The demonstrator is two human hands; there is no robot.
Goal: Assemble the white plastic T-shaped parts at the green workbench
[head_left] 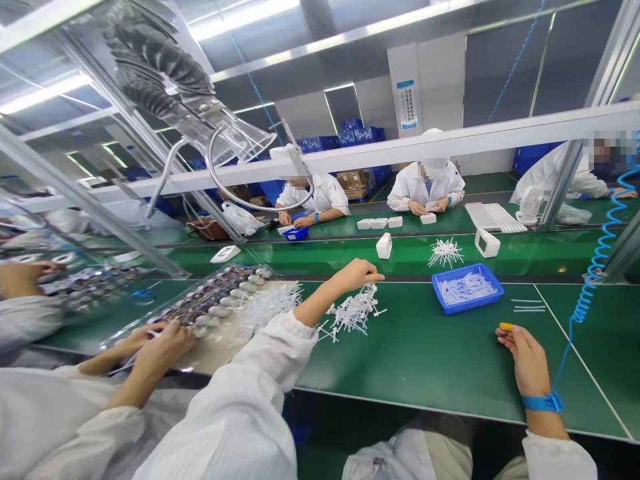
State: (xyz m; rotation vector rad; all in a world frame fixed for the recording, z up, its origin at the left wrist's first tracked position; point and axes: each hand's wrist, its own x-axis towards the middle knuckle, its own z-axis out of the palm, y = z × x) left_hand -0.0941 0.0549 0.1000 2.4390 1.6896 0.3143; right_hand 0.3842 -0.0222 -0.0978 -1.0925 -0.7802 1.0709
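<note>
My left hand (356, 273) reaches out over a loose pile of small white plastic pieces with stems (354, 311), near the conveyor's edge. Its fingers are closed together, a yellow cover shows on a fingertip, and whatever they hold is hidden. My right hand (527, 360) is above the green bench at the right, wearing a blue wrist strap (544, 402). Its fingers curl together, with a yellow cover on one tip; their contents cannot be made out. Between and beyond the hands is a blue tray (450, 309) of thin white sticks.
Three pale strips (529, 305) lie right of the tray. White housings (384, 247) and another stick pile (446, 252) sit on the green conveyor (320, 257). A coworker's hands (163, 347) work at left beside bundled wired parts (225, 297). A coiled blue cord (593, 267) hangs right.
</note>
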